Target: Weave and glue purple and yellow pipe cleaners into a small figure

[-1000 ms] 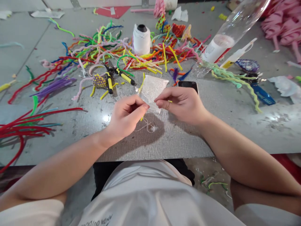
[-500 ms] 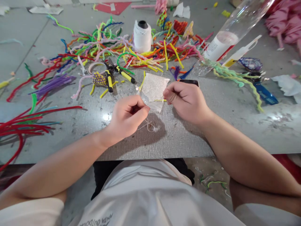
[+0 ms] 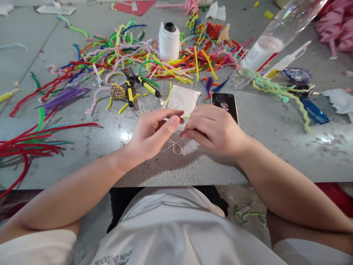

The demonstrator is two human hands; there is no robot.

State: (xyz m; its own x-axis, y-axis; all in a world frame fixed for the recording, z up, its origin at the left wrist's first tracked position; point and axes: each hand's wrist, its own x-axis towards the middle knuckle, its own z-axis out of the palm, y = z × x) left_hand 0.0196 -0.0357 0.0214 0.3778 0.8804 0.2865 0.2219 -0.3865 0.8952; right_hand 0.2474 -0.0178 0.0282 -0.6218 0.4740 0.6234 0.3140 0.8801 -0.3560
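Observation:
Between my forearms, a thin white thread [image 3: 177, 148] lies looped on the table, and one end runs up to my left hand [image 3: 154, 134]. My left thumb and fingertips are close together on that thread, with the index finger stretched forward. My right hand [image 3: 213, 125] is closed beside it, fingers curled down; anything in its fingertips is too small or hidden. Just beyond both hands lies a clear plastic bag of tiny whitish beads [image 3: 183, 98]. A phone [image 3: 224, 103] with a lit screen lies behind my right hand.
Yellow-and-black pliers [image 3: 140, 86], a white thread spool [image 3: 169, 44] and piled coloured pipe cleaners [image 3: 118, 55] lie beyond the hands. Red pipe cleaners [image 3: 55, 145] lie at left. At right stand a clear plastic bottle [image 3: 261, 51] and a white glue bottle [image 3: 286, 60].
My right hand has come left and down, close to my left hand, uncovering more of the phone. My left index finger has stretched out from a tighter pinch.

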